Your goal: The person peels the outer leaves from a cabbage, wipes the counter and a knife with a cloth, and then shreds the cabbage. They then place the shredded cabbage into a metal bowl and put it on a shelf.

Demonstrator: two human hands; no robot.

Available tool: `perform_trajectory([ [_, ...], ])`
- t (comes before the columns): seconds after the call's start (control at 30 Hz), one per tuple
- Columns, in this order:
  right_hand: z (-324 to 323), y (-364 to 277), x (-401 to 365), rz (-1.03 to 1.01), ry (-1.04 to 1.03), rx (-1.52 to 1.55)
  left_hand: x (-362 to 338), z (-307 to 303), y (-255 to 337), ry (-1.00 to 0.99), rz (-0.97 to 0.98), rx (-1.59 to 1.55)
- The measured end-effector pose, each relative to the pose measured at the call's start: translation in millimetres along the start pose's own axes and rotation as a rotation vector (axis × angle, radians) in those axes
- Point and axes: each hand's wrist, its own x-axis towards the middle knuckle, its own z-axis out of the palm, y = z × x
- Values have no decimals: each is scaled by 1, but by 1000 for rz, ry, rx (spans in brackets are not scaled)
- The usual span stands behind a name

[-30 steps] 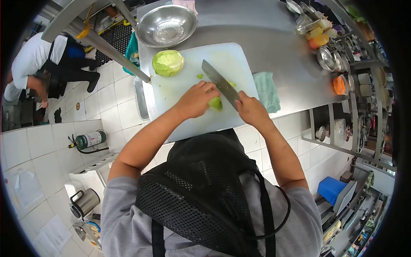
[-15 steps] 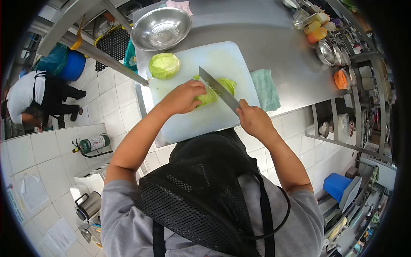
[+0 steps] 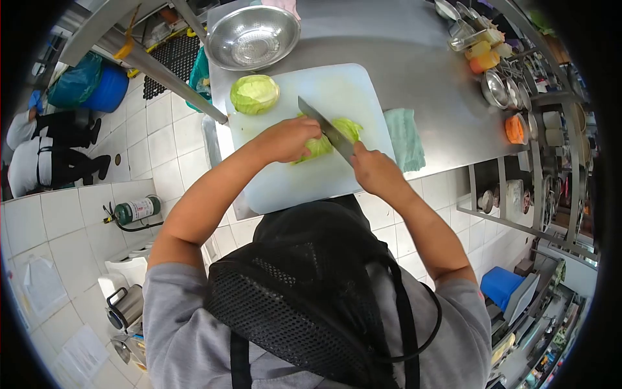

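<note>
pressing down on the pale green cut cabbage piece in the middle of the white plastic cutting board, the left hand holds it, while the right hand is closed around the steel cleaver knife crossing it.

The table is brushed steel with a soft, dull sheen. The cutting board is white plastic, matt and smooth. The knife has a flat grey metal blade. The bowl is polished metal, bright and glossy. The towel is soft green cloth. The cut cabbage has waxy, crinkled leaves. The floor tiles shine, probably glazed ceramic.
</note>
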Motion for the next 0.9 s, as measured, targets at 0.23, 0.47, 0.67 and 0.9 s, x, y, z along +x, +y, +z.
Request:
perform_trajectory([
  [0.23, -5, -2, -17, 40, -95, 1, 1, 4, -6, 67, 52, 25],
  [0.47, -25, -7, -12, 2, -50, -15, 1, 5, -8, 83, 67, 24],
  [0.67, 30, 11, -1, -27, 18, -13, -2, 4, -2, 105, 53, 38],
  [0.9, -27, -10, -19, -18, -56, 3, -5, 6, -2, 118, 50, 30],
])
